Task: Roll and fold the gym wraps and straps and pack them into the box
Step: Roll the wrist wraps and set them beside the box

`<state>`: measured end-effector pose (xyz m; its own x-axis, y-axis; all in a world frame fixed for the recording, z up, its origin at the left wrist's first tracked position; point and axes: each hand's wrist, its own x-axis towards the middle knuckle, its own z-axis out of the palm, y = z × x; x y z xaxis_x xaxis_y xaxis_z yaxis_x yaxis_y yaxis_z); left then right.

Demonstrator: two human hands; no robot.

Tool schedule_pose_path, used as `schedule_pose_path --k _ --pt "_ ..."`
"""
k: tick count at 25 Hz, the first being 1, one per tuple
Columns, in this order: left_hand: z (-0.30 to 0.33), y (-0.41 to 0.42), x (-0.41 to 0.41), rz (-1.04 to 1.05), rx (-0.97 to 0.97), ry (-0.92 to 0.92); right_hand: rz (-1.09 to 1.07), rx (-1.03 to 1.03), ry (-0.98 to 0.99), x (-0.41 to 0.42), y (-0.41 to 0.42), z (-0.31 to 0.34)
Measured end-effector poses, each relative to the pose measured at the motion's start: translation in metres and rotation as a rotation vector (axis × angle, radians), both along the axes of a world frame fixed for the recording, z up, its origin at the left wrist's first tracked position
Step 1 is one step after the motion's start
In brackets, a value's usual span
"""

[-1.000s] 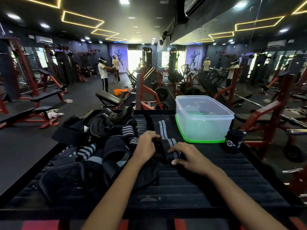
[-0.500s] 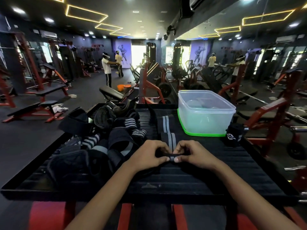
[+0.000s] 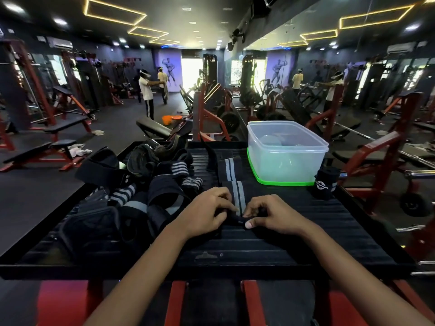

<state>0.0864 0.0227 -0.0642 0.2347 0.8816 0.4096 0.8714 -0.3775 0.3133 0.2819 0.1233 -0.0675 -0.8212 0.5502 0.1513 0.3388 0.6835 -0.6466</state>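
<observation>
A black wrap with grey stripes (image 3: 231, 182) lies stretched lengthwise on the black ribbed platform (image 3: 294, 234), running away from me toward the box. My left hand (image 3: 207, 214) and my right hand (image 3: 270, 215) both pinch its near end, which is curled into a small roll between the fingertips. A clear plastic box (image 3: 286, 152) with a green base stands at the far right of the platform, open on top. A pile of black and striped wraps and straps (image 3: 146, 187) lies to the left of my hands.
A rolled black wrap with white print (image 3: 326, 182) stands upright right of the box. The platform has raised edges and red frame bars below. Gym benches, machines and two people stand on the floor beyond, with mirrors at right.
My hands came together at the wrap's near end and pulled it straight toward me. The end now sits curled between my fingertips, and the view has dropped slightly.
</observation>
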Motion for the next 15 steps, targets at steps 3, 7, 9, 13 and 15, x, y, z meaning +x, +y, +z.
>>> schedule_pose_path --k 3,7,9,13,15 --pt "-0.0036 -0.0003 0.0052 -0.078 -0.090 0.008 -0.011 0.000 0.030 -0.0013 0.0001 0.0002" --pt "-0.0065 -0.0010 0.0074 -0.095 -0.089 -0.068 -0.016 -0.010 0.059 0.0002 -0.0008 0.0010" --pt "-0.0061 -0.0021 0.0085 -0.085 -0.103 -0.106 -0.008 0.032 0.050 -0.0002 -0.0022 0.0004" --pt "-0.0068 -0.0002 0.0082 -0.085 -0.169 -0.189 -0.026 0.056 0.028 -0.0020 -0.0041 0.0004" --pt "-0.0062 0.0000 0.0092 -0.076 -0.194 -0.310 -0.039 0.043 0.018 -0.0020 -0.0035 0.0014"
